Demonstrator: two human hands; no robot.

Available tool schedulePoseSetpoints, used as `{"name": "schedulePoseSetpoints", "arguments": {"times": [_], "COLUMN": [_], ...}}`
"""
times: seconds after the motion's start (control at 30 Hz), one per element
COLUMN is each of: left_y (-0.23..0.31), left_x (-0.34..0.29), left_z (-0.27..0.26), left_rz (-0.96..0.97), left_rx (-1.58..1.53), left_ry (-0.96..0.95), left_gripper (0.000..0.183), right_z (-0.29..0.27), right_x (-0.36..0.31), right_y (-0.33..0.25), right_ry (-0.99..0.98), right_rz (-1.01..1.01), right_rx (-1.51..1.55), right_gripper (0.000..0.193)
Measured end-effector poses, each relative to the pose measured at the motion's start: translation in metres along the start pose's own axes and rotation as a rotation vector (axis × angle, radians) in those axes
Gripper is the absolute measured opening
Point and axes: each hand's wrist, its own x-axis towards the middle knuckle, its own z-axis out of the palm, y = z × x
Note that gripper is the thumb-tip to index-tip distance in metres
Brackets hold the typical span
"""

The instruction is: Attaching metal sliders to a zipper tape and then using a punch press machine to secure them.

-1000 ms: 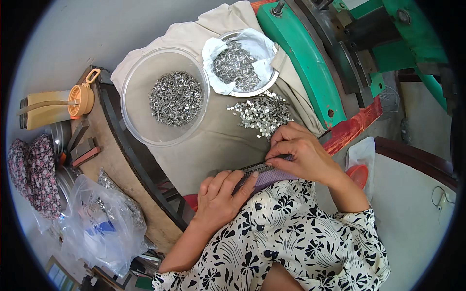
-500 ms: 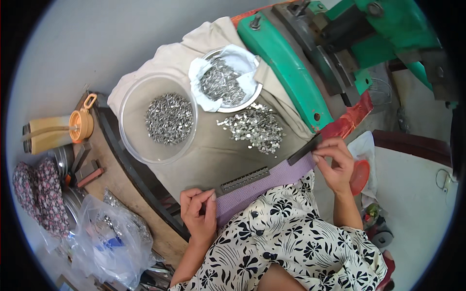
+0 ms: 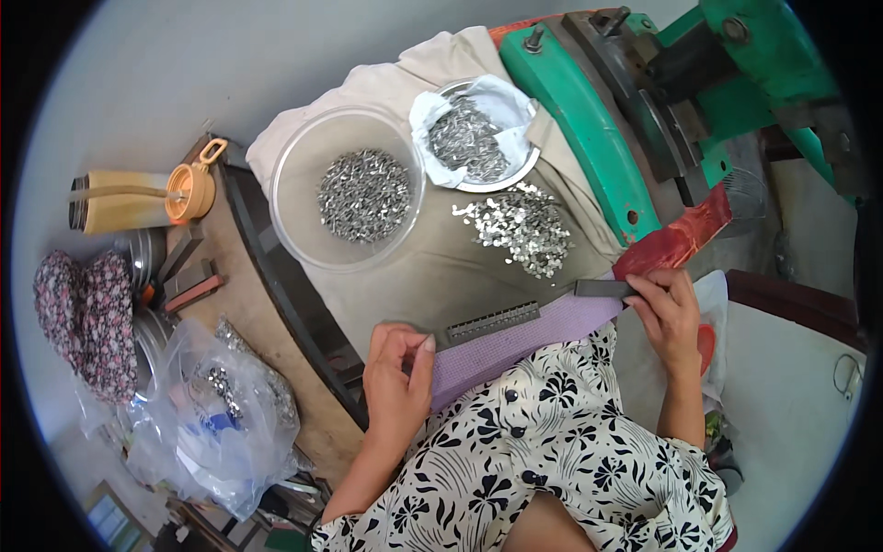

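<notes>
A purple textured cloth stretches across my lap in front of the work surface. Over its far edge lies a dark metal bar with a row of slots. My left hand is closed, thumb against fingers, at that bar's left end; the exact contact is partly hidden by the fingers. In my right hand a plain dark flat bar is pinched by its right end, pointing left above the cloth. The two bars are apart. Beyond them a heap of small shiny metal discs lies loose on the beige cloth.
A clear plastic tub of small metal parts stands far left, beside a paper-lined metal bowl of pins. A green machine bounds the right. On the left stand an orange-lidded bottle and a plastic bag.
The flat bar in my right hand has swung from a slant to nearly level. My left hand keeps its place at the slotted bar. The whole view has shifted a little.
</notes>
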Motion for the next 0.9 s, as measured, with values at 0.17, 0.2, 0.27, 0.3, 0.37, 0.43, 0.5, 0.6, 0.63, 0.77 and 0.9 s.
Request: {"name": "schedulePoseSetpoints", "arguments": {"times": [0.17,0.2,0.27,0.3,0.37,0.43,0.5,0.6,0.63,0.77,0.9], "left_y": [-0.001,-0.001,0.004,0.006,0.009,0.012,0.014,0.018,0.017,0.014,0.013], "left_x": [0.004,0.007,0.007,0.007,0.008,0.009,0.009,0.011,0.011,0.009,0.008], "left_z": [0.0,0.002,0.004,0.004,0.004,0.004,0.005,0.006,0.007,0.01,0.011], "left_rz": [0.037,0.092,0.074,0.054,0.03,0.004,-0.035,-0.062,-0.063,0.005,0.018], "left_rx": [0.085,0.158,0.174,0.187,0.221,0.252,0.287,0.291,0.291,0.3,0.301], "left_ry": [-0.024,-0.024,-0.039,-0.048,-0.073,-0.097,-0.128,-0.139,-0.14,-0.118,-0.123], "left_gripper": [0.014,0.016,0.017,0.019,0.019,0.019,0.018,0.017,0.017,0.016,0.017], "right_z": [0.019,0.025,0.046,0.052,0.059,0.062,0.062,0.062,0.061,0.059,0.054], "right_x": [0.025,0.033,0.038,0.041,0.043,0.043,0.043,0.043,0.043,0.039,0.035], "right_y": [-0.051,-0.06,-0.068,-0.073,-0.077,-0.081,-0.082,-0.081,-0.081,-0.08,-0.081], "right_ry": [-0.047,-0.091,-0.074,-0.102,-0.133,-0.159,-0.185,-0.226,-0.231,-0.254,-0.23], "right_rz": [-0.172,-0.191,-0.227,-0.243,-0.281,-0.287,-0.289,-0.266,-0.261,-0.244,-0.169], "right_rx": [0.222,0.267,0.299,0.318,0.334,0.334,0.333,0.336,0.337,0.31,0.39], "right_gripper": [0.04,0.042,0.042,0.041,0.039,0.039,0.039,0.039,0.039,0.042,0.044]}}
